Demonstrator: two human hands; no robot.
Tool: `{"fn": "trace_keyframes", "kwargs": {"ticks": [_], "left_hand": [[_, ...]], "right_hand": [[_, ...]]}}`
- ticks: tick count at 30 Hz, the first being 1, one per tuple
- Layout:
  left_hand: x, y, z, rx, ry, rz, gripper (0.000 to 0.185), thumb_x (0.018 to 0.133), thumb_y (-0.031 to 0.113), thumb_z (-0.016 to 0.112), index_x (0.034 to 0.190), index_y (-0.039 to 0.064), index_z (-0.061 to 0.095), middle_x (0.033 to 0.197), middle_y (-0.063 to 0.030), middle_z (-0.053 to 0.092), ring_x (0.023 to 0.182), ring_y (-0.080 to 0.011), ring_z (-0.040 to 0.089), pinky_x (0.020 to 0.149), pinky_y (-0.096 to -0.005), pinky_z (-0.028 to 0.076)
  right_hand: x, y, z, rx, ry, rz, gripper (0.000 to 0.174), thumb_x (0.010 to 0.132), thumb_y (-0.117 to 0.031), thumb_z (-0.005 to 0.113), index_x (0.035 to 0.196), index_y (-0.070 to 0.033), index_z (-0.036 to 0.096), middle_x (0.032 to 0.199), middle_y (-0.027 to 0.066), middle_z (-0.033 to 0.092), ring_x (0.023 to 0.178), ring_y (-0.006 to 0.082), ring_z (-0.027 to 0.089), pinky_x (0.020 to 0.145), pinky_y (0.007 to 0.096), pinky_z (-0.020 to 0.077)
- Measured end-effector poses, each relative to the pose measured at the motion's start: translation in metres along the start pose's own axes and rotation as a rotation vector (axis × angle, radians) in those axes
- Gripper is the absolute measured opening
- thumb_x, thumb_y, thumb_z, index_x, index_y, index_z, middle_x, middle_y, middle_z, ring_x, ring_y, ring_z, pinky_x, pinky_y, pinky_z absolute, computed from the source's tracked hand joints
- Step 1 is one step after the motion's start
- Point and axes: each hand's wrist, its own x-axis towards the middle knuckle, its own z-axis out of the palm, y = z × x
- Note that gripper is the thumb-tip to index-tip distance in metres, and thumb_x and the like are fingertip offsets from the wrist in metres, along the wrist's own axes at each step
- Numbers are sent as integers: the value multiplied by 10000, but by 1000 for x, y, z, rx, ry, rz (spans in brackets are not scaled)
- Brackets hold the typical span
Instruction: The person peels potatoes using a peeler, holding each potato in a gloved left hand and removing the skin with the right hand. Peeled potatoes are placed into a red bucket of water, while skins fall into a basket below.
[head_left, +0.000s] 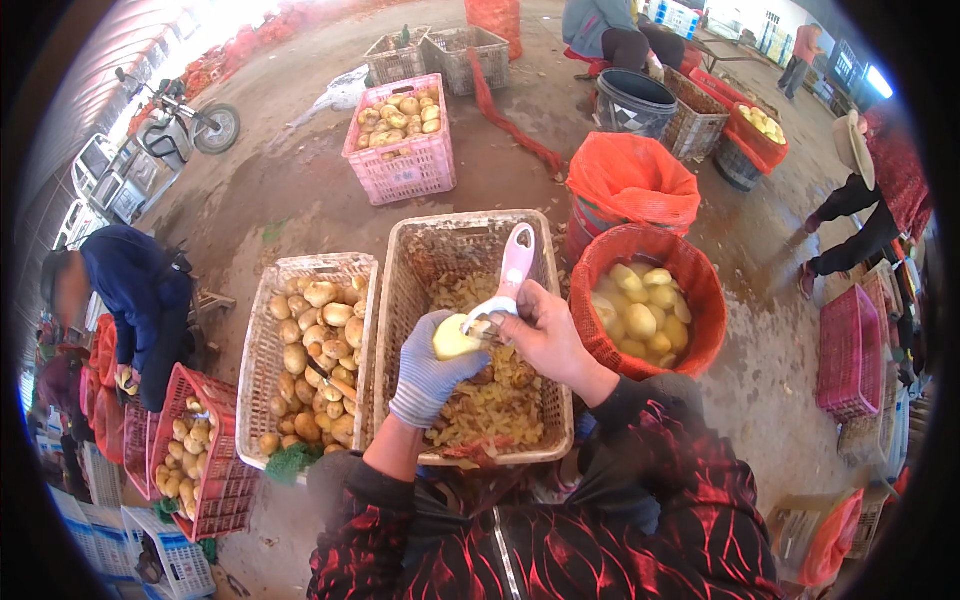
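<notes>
My left hand (435, 373), in a grey-blue knit glove, holds a mostly peeled potato (454, 339). My bare right hand (550, 337) grips a vegetable peeler (513, 262) with a pink and white handle, its head against the potato. The handle's end, with a loop hole, points up and away from me. Both hands are above a plastic crate (469, 220) holding potato peelings (495, 412). Left of it stands a crate (251, 375) of unpeeled potatoes (307, 382), with a knife (334, 381) lying on them. At right, peeled potatoes (641, 319) sit in liquid inside a bucket lined with red mesh (705, 337).
A pink crate of potatoes (401, 169) stands ahead. Behind the bucket is another red mesh-lined container (630, 187). A red crate (225, 450) with potatoes is at left, near a bent-over person (139, 292). Another person (885, 195) is at right. A motor tricycle (172, 120) stands far left.
</notes>
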Motion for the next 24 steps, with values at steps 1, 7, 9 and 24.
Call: {"fn": "trace_keyframes", "kwargs": {"ticks": [1, 7, 9, 24], "left_hand": [[0, 2, 0, 4, 11, -2, 552, 680, 93, 826, 1132, -24, 531, 1003, -63, 618, 900, -108, 593, 764, -268, 536], [-6, 9, 4, -184, -26, -72, 563, 679, -7, 761, 1188, -11, 521, 975, -42, 612, 873, -120, 594, 756, -251, 520], [-5, 9, 1, -289, -52, -99, 580, 690, 10, 766, 1212, -15, 516, 979, -53, 615, 864, -134, 603, 749, -253, 525], [-2, 9, -4, -400, -152, -136, 594, 753, 152, 772, 1242, -41, 495, 1024, -134, 634, 896, -240, 664, 720, -320, 575]], "right_hand": [[0, 2, -1, -8, 18, 32, 178, 886, 6, 607, 1051, -2, 542, 918, 42, 632, 850, 91, 601, 752, 269, 494], [21, 10, -29, 113, 410, 152, 84, 895, -30, 586, 960, -26, 533, 724, 28, 594, 503, 50, 486, 428, 212, 369], [10, -3, -25, 226, 352, 198, 90, 897, -34, 587, 967, -39, 531, 714, 36, 585, 447, 50, 427, 394, 209, 330], [0, -14, 1, 156, 158, 83, 155, 884, 3, 601, 1030, -27, 559, 786, -8, 597, 571, 23, 492, 475, 183, 376]]}}
